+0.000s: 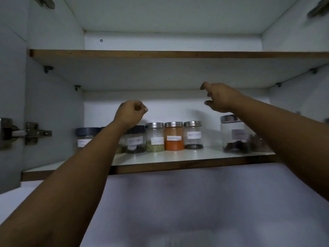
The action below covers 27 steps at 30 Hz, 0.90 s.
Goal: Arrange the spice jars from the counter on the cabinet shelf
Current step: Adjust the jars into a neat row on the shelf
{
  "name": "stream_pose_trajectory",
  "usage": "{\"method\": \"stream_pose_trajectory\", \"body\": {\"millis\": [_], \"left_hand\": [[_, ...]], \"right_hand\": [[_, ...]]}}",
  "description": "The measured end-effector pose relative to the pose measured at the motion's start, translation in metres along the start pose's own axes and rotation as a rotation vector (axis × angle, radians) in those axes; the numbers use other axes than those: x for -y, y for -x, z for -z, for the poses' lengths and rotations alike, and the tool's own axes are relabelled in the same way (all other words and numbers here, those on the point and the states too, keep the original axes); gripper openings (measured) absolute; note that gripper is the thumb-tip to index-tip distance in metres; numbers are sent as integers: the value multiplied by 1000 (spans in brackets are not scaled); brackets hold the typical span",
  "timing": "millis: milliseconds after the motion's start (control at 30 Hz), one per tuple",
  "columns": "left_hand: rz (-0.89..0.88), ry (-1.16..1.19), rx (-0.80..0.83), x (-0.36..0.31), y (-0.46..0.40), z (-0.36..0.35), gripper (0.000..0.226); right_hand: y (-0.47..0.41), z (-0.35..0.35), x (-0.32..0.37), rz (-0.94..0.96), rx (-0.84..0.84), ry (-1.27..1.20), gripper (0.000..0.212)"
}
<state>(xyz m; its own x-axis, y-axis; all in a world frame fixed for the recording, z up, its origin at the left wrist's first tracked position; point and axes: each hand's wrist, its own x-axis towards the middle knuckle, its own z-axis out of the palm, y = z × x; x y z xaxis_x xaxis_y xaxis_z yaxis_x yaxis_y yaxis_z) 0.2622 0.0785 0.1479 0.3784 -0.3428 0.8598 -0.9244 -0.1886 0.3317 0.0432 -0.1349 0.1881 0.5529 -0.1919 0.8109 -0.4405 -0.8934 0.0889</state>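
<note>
Both my arms reach up into the open cabinet. My left hand (pixel 130 113) is curled into a loose fist with nothing in it, held above the jars on the left. My right hand (pixel 219 97) is higher, near the underside of the upper shelf (pixel 160 54); its fingers hang loosely bent and it holds nothing either.

On the lower shelf (pixel 178 155) I count seven jars for certain, all standing upright in a row toward the back. Two have dark lids: the far-left jar (pixel 85 138), and a second dark-lidded jar (pixel 134 139) partly behind my left forearm; between them a sliver of another dark lid shows, but my arm hides whether that is a jar of its own. Next come three with steel lids, close side by side: the greenish-spice jar (pixel 154 137), the orange-powder jar (pixel 174 136) and a jar with dark grains (pixel 193 135). After a gap stands a bigger steel-lidded jar (pixel 235 134) with dark pieces, and just to its right another jar (pixel 258 143), mostly covered by my right forearm. Each jar I can see well bears a white label, too blurred to read.

A metal door hinge (pixel 26 132) sits on the left cabinet wall.
</note>
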Motion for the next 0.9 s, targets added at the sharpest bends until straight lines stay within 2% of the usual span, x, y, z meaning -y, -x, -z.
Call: {"method": "stream_pose_trajectory", "body": {"millis": [100, 167, 200, 300, 367, 433, 533, 600, 700, 900], "left_hand": [[-21, 1, 72, -65, 8, -21, 36], [-101, -53, 154, -111, 13, -40, 27], [-153, -71, 214, -134, 16, -50, 23], [-293, -126, 353, -200, 20, -78, 48], [-338, -162, 341, -234, 20, -96, 44], [-332, -238, 379, -257, 18, -116, 42], [-253, -488, 498, -272, 18, -147, 45], [-200, -563, 477, -271, 17, -162, 45], [-148, -543, 431, -266, 11, -168, 44], [-87, -495, 439, -231, -7, -192, 42]], "right_hand": [[21, 21, -25, 5, -16, 68, 53], [31, 36, -42, -3, -2, -9, 56], [36, 44, -51, -14, 30, -46, 57], [43, 69, -87, -33, 178, -43, 49], [53, 81, -107, -23, 264, -16, 38], [63, 85, -120, 16, 352, 37, 42], [75, 69, -130, 70, 447, 237, 37], [76, 55, -133, 100, 406, 282, 30], [73, 44, -136, 127, 322, 274, 29], [49, 0, -137, 67, 314, 216, 25]]}}
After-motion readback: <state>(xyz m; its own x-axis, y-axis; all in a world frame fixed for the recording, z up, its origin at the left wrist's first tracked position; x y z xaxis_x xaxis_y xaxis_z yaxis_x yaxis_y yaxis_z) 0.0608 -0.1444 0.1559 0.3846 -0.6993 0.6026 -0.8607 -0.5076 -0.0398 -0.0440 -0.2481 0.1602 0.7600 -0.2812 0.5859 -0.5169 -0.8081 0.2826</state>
